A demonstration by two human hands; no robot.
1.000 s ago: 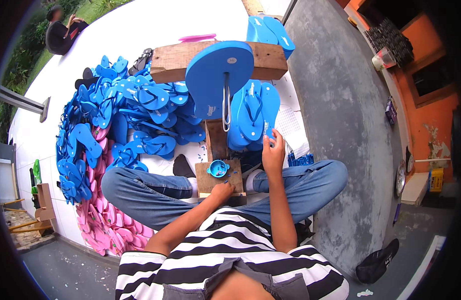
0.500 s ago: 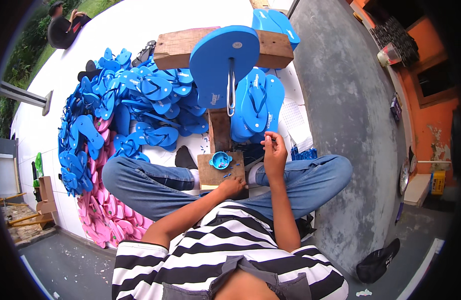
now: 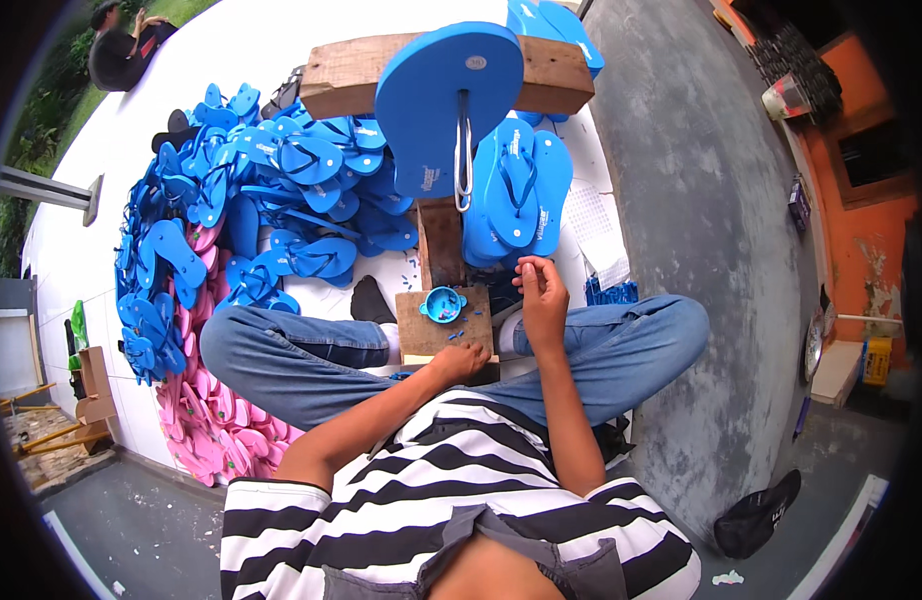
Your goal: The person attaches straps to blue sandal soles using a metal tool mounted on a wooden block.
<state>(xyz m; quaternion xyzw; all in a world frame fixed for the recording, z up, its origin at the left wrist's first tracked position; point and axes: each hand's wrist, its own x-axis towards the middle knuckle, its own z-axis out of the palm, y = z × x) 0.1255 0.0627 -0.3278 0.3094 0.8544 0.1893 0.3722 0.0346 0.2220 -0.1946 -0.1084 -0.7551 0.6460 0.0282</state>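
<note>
I see my left hand (image 3: 463, 360) resting at the near edge of the small wooden block (image 3: 443, 325), fingers curled together over the scattered blue plugs (image 3: 459, 335); whether they pinch one I cannot tell. My right hand (image 3: 543, 295) hovers just past the block's right edge, thumb and forefinger pressed on something small at their tips, too tiny to make out. The blue cup (image 3: 443, 303) sits near the block's far edge. Beyond it the upright post (image 3: 441, 240) carries the blue sole (image 3: 446, 95), with a metal hook (image 3: 464, 165) hanging down its middle.

To do this well, I judge I should take one plug at a time from the block, keeping the left hand low so the loose ones do not roll off the near edge. The right pinch should stay firm and turned so the piece faces the sole. I would keep clear of the cup; a nudge could tip it. Finished sandals (image 3: 521, 190) lie right of the post, a pile (image 3: 231, 220) to its left.
</note>
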